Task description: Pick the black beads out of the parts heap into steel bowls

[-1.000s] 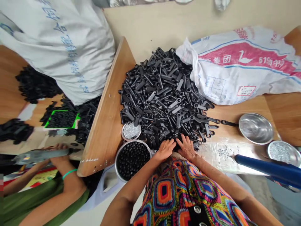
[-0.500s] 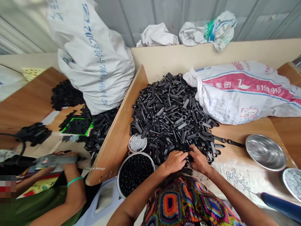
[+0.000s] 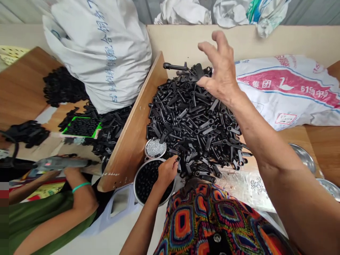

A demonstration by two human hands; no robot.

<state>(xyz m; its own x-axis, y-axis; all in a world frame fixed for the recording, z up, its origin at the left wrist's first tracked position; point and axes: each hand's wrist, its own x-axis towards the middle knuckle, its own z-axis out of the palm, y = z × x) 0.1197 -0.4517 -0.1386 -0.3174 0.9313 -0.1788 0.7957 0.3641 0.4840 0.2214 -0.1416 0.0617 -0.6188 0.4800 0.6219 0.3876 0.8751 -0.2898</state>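
A big heap of black plastic handle-like parts covers the wooden table in front of me. My right hand is stretched far out over the top of the heap, fingers spread and curved, touching the uppermost parts. Close to my body, my left hand rests at the near edge of the heap, over the rim of a metal bowl of small black beads; its fingers are curled round something I cannot make out. A small bowl of silvery bits sits just behind it.
A raised wooden board divides my place from another person's on the left, whose hand holds a grey power tool. A white sack stands behind it, a printed sack lies at the right. Metal bowls sit at the right edge.
My right hand has left the near edge of the heap and reached far up over its top. My left hand has shifted left to the bead bowl. The view has tilted down.
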